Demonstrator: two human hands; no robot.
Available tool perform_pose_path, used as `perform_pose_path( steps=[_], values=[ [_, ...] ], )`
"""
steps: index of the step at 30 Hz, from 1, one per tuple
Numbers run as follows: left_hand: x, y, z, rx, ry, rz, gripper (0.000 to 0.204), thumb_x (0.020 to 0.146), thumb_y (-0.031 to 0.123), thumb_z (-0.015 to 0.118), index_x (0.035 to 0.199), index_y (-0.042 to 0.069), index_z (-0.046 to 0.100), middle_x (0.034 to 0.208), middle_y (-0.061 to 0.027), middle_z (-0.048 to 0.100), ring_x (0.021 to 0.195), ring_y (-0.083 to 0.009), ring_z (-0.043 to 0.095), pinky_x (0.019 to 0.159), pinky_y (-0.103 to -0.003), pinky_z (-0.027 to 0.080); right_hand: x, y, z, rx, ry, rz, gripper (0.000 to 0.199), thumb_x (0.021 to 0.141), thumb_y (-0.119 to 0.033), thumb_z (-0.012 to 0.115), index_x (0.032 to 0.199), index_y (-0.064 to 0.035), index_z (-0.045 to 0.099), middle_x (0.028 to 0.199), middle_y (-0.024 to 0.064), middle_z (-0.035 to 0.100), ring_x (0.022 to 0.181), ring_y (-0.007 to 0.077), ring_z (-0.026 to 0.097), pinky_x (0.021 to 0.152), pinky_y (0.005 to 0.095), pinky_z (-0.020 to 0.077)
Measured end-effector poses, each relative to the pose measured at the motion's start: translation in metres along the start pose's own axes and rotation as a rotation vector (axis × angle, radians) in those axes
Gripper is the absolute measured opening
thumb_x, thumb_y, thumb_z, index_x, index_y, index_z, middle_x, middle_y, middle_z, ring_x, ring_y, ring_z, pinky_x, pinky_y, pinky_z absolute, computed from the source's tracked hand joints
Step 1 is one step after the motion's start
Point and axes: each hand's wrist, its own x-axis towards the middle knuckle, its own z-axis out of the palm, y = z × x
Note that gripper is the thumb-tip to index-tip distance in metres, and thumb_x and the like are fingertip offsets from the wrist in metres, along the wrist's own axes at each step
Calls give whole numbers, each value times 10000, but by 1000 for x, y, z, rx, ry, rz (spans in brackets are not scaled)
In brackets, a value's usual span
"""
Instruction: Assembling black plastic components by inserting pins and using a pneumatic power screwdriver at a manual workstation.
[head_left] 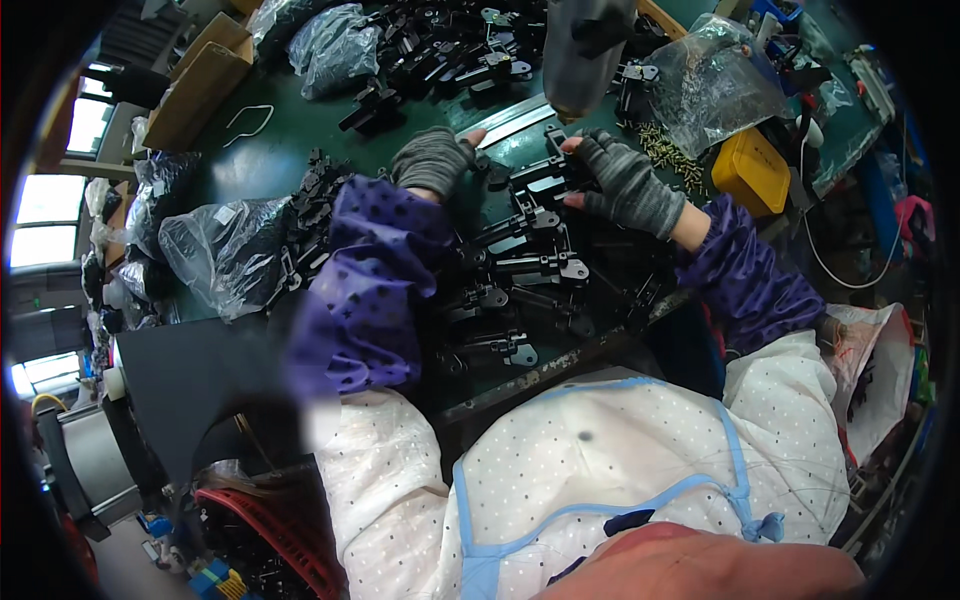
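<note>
Both my hands wear grey fingerless gloves, with purple patterned sleeves behind them. Over the green table, my left hand (435, 162) is closed, its thumb pointing right toward a shiny metal strip (520, 120). What its curled fingers hold, if anything, is hidden. To the right, my right hand (632, 185) has its index finger and thumb at a black hinge-like metal part (556, 150), gripping it at its right side. Below and between my hands lie several similar black metal parts (545, 268) with silvery end plates, partly overlapping in a row toward me.
A grey cylindrical machine head (588, 60) hangs above the metal strip. Small brass-coloured pins (665, 155) lie beside a yellow container (752, 172) and a clear plastic bag (715, 85). More black parts (450, 50) pile up at the back. Wrapped bags (225, 250) stand left.
</note>
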Motion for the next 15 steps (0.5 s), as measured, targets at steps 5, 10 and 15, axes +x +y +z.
perform_pose_path(
  steps=[5, 10, 15],
  values=[
    [-30, -15, -6, -184, 508, 731, 291, 656, 168, 612, 945, 169, 580, 913, -129, 555, 845, -296, 542, 765, -369, 435, 12, -2, 1, 3, -36, 25, 582, 648, -354, 662, 1095, -71, 421, 1004, 160, 464, 915, 327, 496, 775, 394, 420],
    [-34, 0, -5, 73, 206, 540, 199, 708, 246, 526, 874, 151, 581, 862, -122, 573, 834, -321, 541, 749, -387, 441, 1, -1, 5, -46, -46, -60, 587, 645, -337, 659, 1104, -62, 418, 1019, 175, 470, 923, 343, 491, 780, 399, 423],
    [3, -57, 48, -166, 459, 561, 212, 706, 214, 571, 862, 72, 551, 782, -110, 565, 758, -226, 551, 696, -322, 439, 8, -4, 8, -10, -4, -63, 603, 630, -321, 684, 1106, -49, 434, 1044, 179, 485, 955, 328, 491, 808, 385, 413]
  ],
)
